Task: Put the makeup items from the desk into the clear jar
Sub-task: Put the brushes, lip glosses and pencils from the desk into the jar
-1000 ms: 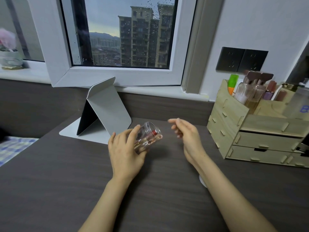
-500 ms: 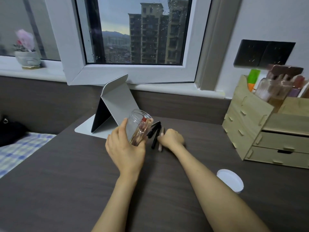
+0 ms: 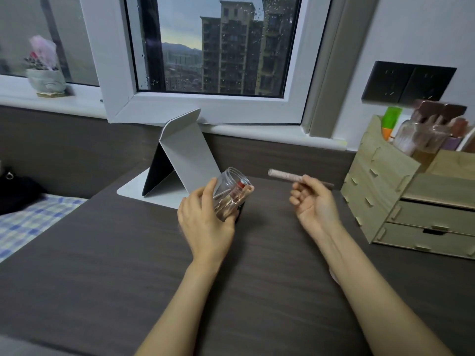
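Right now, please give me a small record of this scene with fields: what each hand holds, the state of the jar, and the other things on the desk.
left hand: grips the clear jar, tilted, mouth open toward the right
jar contents: a few makeup items, one with a red part
right hand: holds a slim makeup pen in the air, right of the jar mouth, not yet inside
desk: dark wood grain
wooden organizer: at the right, with drawers
folding stand: behind the jar

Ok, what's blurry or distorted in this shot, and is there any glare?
Head view: wide-angle bending bows the window frame; motion blur smears the pencil in the right hand and the organizer's bottles; the jar in the left hand stays fairly sharp; no strong glare.
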